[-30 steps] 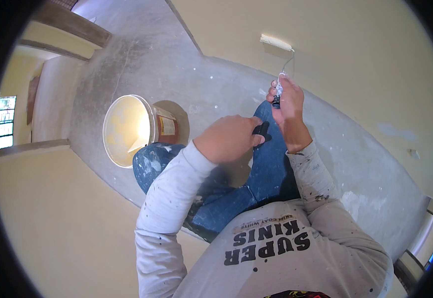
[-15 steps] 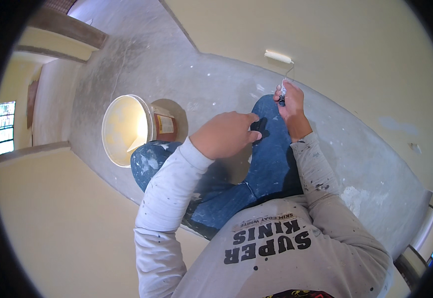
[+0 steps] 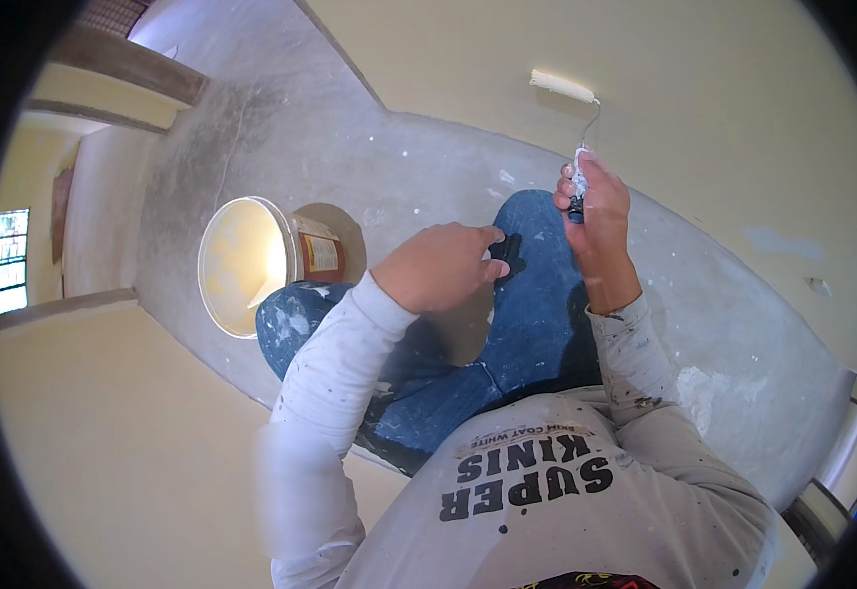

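Roller (image 3: 563, 85) with cream sleeve is beyond the fingers of the right hand (image 3: 597, 191), up and slightly to the left of it, in front of the cream wall (image 3: 733, 108). Whether it touches the wall, I cannot tell from my distant seat. Its thin wire frame (image 3: 593, 123) comes down to the whitish, stained handle (image 3: 580, 175), and I see the right hand closed firmly around this handle, with the dark end (image 3: 576, 211) showing below the fingers.

The left hand (image 3: 435, 265) is lower and to the left of the right one, over the legs. Its thumb and forefinger are curved towards a very dark patch (image 3: 515, 253) on the blue jeans (image 3: 536, 324); if this is a shadow or a held thing, I cannot tell, so I cannot say if this hand grips something.

To the left of the left hand, past one bent knee (image 3: 296, 319), I see a pail (image 3: 222, 260) on the grey floor (image 3: 281, 128). It is without lid. Inside, its wall is coated pale yellow, brightly lit on one side, and low down there is a pale wedge shape (image 3: 266, 292); how much paint it contains is not clear. Outside, the pail bears a label (image 3: 320, 253), on the side towards the left hand.
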The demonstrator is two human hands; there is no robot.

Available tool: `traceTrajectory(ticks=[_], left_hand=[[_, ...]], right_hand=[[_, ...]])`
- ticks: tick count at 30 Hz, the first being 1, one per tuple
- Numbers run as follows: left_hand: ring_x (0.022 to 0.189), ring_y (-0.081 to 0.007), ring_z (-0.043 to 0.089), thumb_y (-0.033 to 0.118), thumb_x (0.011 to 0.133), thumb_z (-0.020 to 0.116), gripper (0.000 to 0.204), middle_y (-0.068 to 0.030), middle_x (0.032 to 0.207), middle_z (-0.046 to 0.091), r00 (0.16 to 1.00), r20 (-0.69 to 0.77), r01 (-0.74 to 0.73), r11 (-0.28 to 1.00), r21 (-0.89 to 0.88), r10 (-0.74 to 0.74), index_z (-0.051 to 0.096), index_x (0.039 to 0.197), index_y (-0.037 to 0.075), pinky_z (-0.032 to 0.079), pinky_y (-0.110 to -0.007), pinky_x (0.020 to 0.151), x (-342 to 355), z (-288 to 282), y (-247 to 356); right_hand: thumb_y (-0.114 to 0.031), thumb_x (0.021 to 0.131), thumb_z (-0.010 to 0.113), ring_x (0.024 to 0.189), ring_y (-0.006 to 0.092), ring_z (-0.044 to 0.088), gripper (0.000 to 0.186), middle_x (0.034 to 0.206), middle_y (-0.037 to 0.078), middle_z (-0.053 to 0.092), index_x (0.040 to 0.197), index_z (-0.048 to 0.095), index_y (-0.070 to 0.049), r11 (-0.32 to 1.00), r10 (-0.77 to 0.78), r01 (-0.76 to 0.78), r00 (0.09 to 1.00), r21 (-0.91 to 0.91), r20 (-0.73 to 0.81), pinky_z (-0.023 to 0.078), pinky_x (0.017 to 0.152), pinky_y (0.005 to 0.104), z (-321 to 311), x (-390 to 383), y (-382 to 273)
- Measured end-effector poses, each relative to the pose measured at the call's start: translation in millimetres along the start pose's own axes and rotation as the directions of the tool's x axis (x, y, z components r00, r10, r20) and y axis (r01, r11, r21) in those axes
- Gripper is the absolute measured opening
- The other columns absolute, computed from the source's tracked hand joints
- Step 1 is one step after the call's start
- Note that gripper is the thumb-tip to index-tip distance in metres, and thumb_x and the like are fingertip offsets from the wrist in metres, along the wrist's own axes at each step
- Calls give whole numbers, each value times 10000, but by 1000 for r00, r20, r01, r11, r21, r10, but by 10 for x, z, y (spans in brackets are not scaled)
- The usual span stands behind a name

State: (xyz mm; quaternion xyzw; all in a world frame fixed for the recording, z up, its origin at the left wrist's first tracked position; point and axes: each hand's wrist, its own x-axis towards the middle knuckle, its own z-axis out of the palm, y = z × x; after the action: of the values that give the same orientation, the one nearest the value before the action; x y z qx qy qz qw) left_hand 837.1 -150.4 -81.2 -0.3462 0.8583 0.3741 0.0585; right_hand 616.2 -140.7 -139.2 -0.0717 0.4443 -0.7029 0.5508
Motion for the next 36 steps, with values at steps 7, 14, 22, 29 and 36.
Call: traceTrajectory(ticks=[7,14,22,29,36], left_hand=[[905,-399,682,369,971,561,471,-204,943,719,1000,7,-14,1000,6,14,566,1280,15,527,-443,821,3,-13,5],[904,-397,679,358,967,563,458,-196,948,718,1000,13,12,999,33,-12,571,1278,21,524,-449,820,8,20,1],[943,-392,672,365,962,564,465,-204,990,710,999,25,40,999,-8,-40,569,1285,31,516,-452,841,36,-20,17],[950,-399,670,372,964,566,470,-209,990,710,998,37,40,999,14,-41,566,1290,34,514,-452,853,86,18,9],[925,-403,673,360,963,574,461,-215,975,710,999,34,27,1000,4,-27,566,1282,27,518,-454,839,70,29,8]], right_hand=[[-126,985,528,567,153,525,121,750,70,547,1021,537,-12,1000,11,-11,1000,16,11,431,464,303,-50,73,87],[-120,984,523,583,167,528,126,751,76,539,1031,522,-4,997,66,-67,997,-41,-28,439,483,316,-165,303,290],[-88,974,517,594,181,524,124,754,97,533,1056,503,3,981,191,-188,977,41,-90,438,489,319,-564,826,668],[-90,975,513,587,181,521,101,747,96,534,1008,508,5,977,210,-207,974,46,-86,428,477,316,-541,909,769],[-112,983,519,557,173,521,102,735,90,537,958,529,-13,991,120,-117,992,64,-47,428,461,323,4,327,192]])
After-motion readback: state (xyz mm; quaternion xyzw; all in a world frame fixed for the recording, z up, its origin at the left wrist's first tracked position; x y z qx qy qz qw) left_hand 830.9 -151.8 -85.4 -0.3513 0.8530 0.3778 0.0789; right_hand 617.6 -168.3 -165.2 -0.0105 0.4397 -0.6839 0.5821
